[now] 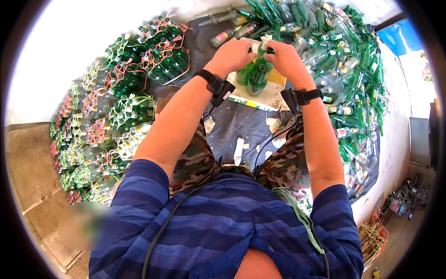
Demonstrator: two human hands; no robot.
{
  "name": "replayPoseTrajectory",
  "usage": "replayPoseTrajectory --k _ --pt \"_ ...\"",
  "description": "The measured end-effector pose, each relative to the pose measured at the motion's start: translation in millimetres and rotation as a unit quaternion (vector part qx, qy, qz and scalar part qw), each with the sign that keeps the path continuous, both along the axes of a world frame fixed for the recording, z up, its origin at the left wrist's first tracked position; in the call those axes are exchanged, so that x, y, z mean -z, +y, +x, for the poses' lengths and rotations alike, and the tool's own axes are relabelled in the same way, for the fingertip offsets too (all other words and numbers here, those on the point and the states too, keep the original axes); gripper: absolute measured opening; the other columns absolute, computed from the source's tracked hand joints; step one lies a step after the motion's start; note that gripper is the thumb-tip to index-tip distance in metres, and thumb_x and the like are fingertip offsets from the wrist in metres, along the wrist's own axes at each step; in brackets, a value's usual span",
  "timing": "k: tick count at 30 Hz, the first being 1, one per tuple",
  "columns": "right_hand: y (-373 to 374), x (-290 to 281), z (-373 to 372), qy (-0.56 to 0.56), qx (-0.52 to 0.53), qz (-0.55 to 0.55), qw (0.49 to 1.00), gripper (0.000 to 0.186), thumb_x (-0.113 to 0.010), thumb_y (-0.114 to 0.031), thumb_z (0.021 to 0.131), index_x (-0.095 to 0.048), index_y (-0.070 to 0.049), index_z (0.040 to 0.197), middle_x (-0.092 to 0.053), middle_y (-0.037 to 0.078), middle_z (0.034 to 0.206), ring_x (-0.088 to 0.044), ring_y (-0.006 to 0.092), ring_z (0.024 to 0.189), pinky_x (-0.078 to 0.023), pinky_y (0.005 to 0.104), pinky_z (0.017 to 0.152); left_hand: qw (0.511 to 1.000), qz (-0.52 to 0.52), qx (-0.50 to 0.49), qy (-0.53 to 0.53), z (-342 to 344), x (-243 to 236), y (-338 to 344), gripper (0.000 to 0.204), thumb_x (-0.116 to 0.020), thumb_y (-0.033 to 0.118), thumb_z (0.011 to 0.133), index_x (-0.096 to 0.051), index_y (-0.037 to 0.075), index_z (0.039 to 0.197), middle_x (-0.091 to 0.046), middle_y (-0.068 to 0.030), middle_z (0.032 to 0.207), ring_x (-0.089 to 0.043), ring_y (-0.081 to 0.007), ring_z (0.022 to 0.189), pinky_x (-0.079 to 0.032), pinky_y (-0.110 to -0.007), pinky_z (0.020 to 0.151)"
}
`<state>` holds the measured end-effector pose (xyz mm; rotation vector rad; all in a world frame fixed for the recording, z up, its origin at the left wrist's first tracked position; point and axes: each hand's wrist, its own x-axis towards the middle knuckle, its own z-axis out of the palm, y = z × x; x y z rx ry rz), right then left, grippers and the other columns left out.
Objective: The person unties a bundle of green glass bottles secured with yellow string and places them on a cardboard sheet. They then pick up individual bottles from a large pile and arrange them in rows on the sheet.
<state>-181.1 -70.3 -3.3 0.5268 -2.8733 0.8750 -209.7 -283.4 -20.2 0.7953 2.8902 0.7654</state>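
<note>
Several green glass bottles point(258, 80) stand grouped upright on a flat cardboard piece point(265, 99) in front of me. Reaching in from the left, my left hand point(235, 56) is closed with its fingers at a bottle's neck. Opposite it, my right hand point(284, 58) is closed at the neck of another green bottle in the same group. A pale strip or tie point(266, 42) shows between the two hands; its exact form is too small to tell. My fingertips are partly hidden behind the bottle tops.
On the left stand many green bottles bundled with red, yellow and white strapping point(162, 51). A heap of loose bottles point(344, 69) fills the right side. Green strips point(297, 209) hang over my shirt. Paper scraps point(239, 151) lie on the dark sheet point(223, 128) between my legs.
</note>
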Motion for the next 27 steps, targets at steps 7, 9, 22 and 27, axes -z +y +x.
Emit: replayPoseTrajectory --k 7,9,22,27 --pt "-1 -5 2 -0.016 0.020 0.033 0.999 0.030 -0.075 -0.019 0.086 -0.066 -0.003 0.110 -0.071 0.023 0.096 -0.067 0.0458 0.095 -0.053 0.0498 0.080 0.994 0.033 -0.048 -0.087 5 -12 3 0.037 -0.071 0.030 0.088 -0.073 0.008 0.118 -0.076 -0.0195 0.100 -0.072 -0.0380 0.097 -0.057 -0.047 0.088" --pt "-2 -11 3 -0.045 0.027 0.006 0.999 0.031 -0.076 -0.021 0.086 -0.068 -0.004 0.111 -0.072 0.021 0.095 -0.069 0.0423 0.092 -0.054 0.0464 0.080 0.997 0.016 -0.033 -0.067 3 -6 0 0.044 -0.071 0.037 0.090 -0.070 0.005 0.120 -0.076 -0.0201 0.101 -0.072 -0.0375 0.097 -0.056 -0.047 0.087" --pt "11 -2 -40 0.045 0.080 -0.022 0.996 0.045 -0.078 -0.025 0.086 -0.067 -0.003 0.123 -0.073 0.018 0.120 -0.067 0.0353 0.116 -0.051 0.0395 0.101 0.998 -0.011 -0.021 -0.065 2 -13 -10 0.052 -0.077 0.024 0.077 -0.069 0.007 0.125 -0.074 -0.0200 0.109 -0.071 -0.0379 0.105 -0.055 -0.046 0.092" --pt "-4 -14 -40 -0.054 0.089 -0.032 0.994 0.045 -0.077 -0.022 0.087 -0.064 -0.002 0.124 -0.072 0.024 0.108 -0.068 0.0428 0.105 -0.054 0.0456 0.089 0.994 -0.046 -0.039 -0.088 0 -11 -15 0.048 -0.077 0.026 0.081 -0.070 0.011 0.126 -0.075 -0.0139 0.113 -0.071 -0.0339 0.109 -0.056 -0.046 0.092"
